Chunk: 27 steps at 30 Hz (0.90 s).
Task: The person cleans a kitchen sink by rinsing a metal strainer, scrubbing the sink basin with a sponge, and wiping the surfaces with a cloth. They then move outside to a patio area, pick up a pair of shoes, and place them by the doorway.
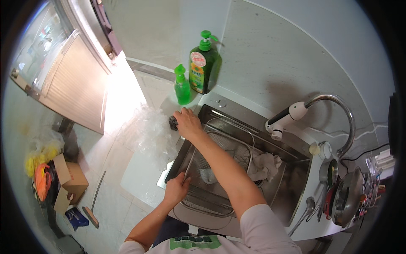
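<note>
My right hand (pixel 188 123) is at the sink's far-left corner with a dark steel-wool scrubber (pixel 173 123) in its fingers. Lower down, my left hand (pixel 176 190) grips the rim of a wire-mesh basket (pixel 219 213) with a raised wire handle. The basket sits tilted in the stainless-steel sink (pixel 296 177), partly hidden by my right forearm. A light grey-blue cloth-like item (pixel 207 176) shows through or inside the mesh; I cannot tell which. A crumpled beige cloth (pixel 265 165) lies at the basket's right side.
A clear plastic bag (pixel 153 136) lies left of the sink. Behind stand a green pump bottle (pixel 182 92) and a larger dish-soap bottle (pixel 203 70). The faucet (pixel 287 117) arches at right, near pans (pixel 347 197) and a ladle (pixel 310 204). A cardboard box (pixel 76 182) and brush (pixel 91 217) lie on the floor.
</note>
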Tool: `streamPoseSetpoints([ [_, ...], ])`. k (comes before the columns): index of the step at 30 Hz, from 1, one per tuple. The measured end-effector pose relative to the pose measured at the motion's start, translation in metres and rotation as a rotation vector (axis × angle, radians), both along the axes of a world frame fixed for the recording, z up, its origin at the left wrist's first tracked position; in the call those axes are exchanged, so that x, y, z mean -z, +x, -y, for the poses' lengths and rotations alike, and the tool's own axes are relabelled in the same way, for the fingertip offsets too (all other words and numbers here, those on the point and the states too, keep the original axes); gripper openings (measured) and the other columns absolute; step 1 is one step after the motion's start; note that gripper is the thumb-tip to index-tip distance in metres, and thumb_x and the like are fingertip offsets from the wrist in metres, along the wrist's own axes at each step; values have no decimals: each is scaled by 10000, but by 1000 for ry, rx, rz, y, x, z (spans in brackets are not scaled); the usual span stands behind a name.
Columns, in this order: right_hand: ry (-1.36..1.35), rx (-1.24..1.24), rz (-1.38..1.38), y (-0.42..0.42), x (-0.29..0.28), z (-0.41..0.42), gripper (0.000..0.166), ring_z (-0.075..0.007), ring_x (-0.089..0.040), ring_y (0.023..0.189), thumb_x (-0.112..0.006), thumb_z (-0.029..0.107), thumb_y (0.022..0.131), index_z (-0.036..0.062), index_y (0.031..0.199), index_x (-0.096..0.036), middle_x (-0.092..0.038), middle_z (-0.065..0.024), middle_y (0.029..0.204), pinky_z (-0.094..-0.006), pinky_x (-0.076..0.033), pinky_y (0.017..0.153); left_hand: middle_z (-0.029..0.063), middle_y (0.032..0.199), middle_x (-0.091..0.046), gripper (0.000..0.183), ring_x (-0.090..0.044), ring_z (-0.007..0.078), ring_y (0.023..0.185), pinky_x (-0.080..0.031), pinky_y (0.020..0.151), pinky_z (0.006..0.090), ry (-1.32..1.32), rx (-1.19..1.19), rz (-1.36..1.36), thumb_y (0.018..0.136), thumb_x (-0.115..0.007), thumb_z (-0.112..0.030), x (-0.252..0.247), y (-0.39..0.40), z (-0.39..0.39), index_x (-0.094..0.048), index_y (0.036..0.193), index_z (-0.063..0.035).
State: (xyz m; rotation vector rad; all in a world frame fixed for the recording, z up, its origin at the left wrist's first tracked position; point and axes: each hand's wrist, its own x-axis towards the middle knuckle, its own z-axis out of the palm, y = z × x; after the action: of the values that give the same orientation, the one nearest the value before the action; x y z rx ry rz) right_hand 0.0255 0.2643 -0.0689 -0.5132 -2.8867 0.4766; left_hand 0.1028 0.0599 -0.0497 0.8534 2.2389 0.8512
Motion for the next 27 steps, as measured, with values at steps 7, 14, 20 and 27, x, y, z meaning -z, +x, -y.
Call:
streamPoseSetpoints([
  [7, -288, 32, -228, 134, -104, -3, 380, -261, -529, 899, -658, 203, 694, 74, 1030, -534, -510, -97, 956, -349, -442, 745, 235, 688, -559, 206, -542, 408, 698, -438, 584, 442, 98, -77, 75, 785, -530, -176, 34, -2, 10, -530, 928, -28],
  [14, -725, 945, -476, 316, 27, -66, 425, -248, -451, 1055, -611, 288, 770, 89, 1127, -498, -427, -121, 1172, -368, -397, 848, 73, 845, -639, 221, -598, 124, 627, -448, 519, 237, 154, -173, 366, 865, -456, -130, 19, -4, 9, -511, 1055, -30],
  [20, -181, 1068, 377, 362, 167, -75, 822, -475, -159, 1208, -681, 452, 648, 145, 1304, -291, -111, -247, 1359, -519, -277, 934, 100, 876, -633, 228, -610, 129, 627, -419, 430, 208, 117, -262, 423, 872, -418, -96, -32, 3, 3, -479, 1075, -11],
  [27, -130, 749, -172, 367, 169, -88, 566, -381, -408, 1046, -621, 34, 604, 96, 1150, -487, -474, -180, 1079, -431, -387, 853, 124, 861, -628, 262, -609, 144, 540, -390, 343, 175, 178, -363, 332, 854, -422, -135, -74, -1, 13, -459, 1081, -9],
])
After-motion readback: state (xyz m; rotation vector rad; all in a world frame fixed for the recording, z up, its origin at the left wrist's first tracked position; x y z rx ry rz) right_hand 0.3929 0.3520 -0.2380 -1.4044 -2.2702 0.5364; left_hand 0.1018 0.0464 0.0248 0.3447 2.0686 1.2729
